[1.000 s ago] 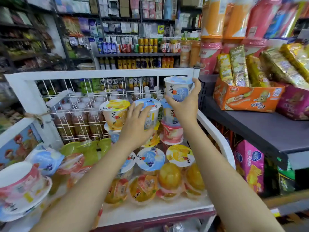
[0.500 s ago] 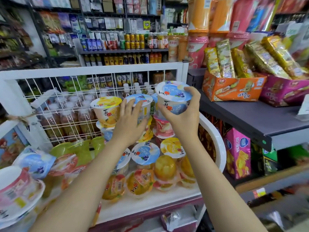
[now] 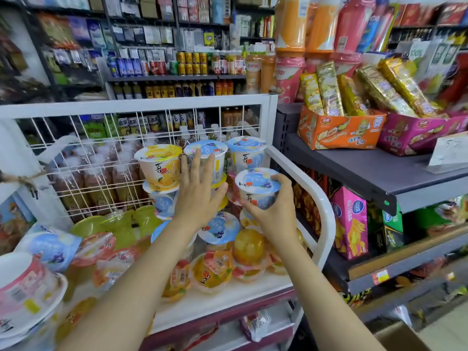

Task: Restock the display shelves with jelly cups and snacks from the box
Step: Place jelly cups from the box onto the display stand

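white wire-backed display rack point(image 3: 141, 105) carried the stock: tall paper jelly cups were stacked in columns against the mesh, and clear domed fruit jelly cups point(image 3: 211, 271) lay loose along the front edge. right hand point(image 3: 274, 211) gripped a white blue-lidded blueberry jelly cup point(image 3: 257, 188) from below and behind, fingers curled round its wall and thumb over the lid rim, holding it upright just beside the rack's curved side rail point(image 3: 316, 198). this cup sat lower than the blue-lidded top cup at the back right point(image 3: 247, 154), apparently for seating in the front row. left hand point(image 3: 198, 196) lay flat against the middle column, fingers straight and slightly spread on the blue-lidded middle cup point(image 3: 206, 150), probably to brace the stack against toppling. yellow-lidded mango cup point(image 3: 159, 165) stood at the left, untouched. the supply box could not be identified with certainty.
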`<state>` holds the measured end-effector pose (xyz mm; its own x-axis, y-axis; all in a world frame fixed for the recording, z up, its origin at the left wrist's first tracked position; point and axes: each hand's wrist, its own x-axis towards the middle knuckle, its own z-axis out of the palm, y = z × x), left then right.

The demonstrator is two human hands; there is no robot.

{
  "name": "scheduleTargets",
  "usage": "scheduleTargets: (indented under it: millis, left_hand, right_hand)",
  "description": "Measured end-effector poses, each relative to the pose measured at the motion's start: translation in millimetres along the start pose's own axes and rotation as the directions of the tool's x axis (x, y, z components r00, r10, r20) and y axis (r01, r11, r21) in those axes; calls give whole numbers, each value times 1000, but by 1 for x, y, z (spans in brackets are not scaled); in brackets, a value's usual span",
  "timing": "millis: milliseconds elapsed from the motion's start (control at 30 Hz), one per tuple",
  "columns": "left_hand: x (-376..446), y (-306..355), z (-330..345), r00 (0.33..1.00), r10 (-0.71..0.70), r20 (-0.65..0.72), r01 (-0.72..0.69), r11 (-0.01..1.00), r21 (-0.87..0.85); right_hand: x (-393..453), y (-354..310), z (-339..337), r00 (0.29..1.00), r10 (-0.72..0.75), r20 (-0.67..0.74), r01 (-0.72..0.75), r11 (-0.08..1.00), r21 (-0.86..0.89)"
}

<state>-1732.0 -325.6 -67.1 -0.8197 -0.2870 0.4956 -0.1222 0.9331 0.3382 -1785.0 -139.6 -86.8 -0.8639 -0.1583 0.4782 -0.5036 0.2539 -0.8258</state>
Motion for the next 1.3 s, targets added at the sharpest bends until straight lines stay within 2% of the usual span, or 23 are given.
scheduleTargets:
  millis: [167,467,567,633,700,767,833,867,967,1067,1133,1200,1300]
  left_hand:
    - [-1,-8,5,1000,23,13,-22,999,-31]
    - [0,3,10,1000,4,21,-4,1000,1]
    - [-1,5,9,1000,-3,27,2,1000,8]
    - [0,4,5,998,-2,56,2,1000,-2]
    - [-1,1,-7,996,4,85,-5,1000,10]
    - [-12,-4,-26,999,11,52,-13,999,47]
    - [-36,-14,-50,998,38,-59,-34,997,70]
    - [-51,-21,-63,993,39,-115,-29,996,85]
    - [-102,-60,-102,959,-69,-275,99,990,100]
    - [-159,-103,-142,876,-285,-389,333,941,60]
    - [-192,-127,-157,808,-404,-430,439,898,-20]
    - [-217,-145,-159,756,-511,-409,497,855,-149]
    - [-239,-160,-147,717,-621,-317,527,780,-338]
  right_hand:
    - [-9,21,-1,992,87,91,-65,974,-216]
    - [-10,25,-10,986,133,103,-89,932,-351]
    - [-19,18,-15,992,81,101,-34,916,-401]
    - [-28,7,-17,999,23,49,1,901,-434]
    - [-35,-4,-17,995,-97,-28,73,884,-462]
    - [-37,-16,-12,983,-176,-57,134,892,-431]
    - [-39,-33,4,987,-160,26,162,963,-213]
    - [-41,-43,15,982,-151,113,161,983,-87]
    - [-57,-77,66,889,-237,392,201,971,132]
    - [-87,-106,124,709,-385,591,289,923,254]
    - [-106,-124,157,586,-406,701,274,914,300]
    - [-121,-138,185,492,-397,775,227,918,326]
    - [-136,-148,214,396,-344,852,112,938,327]
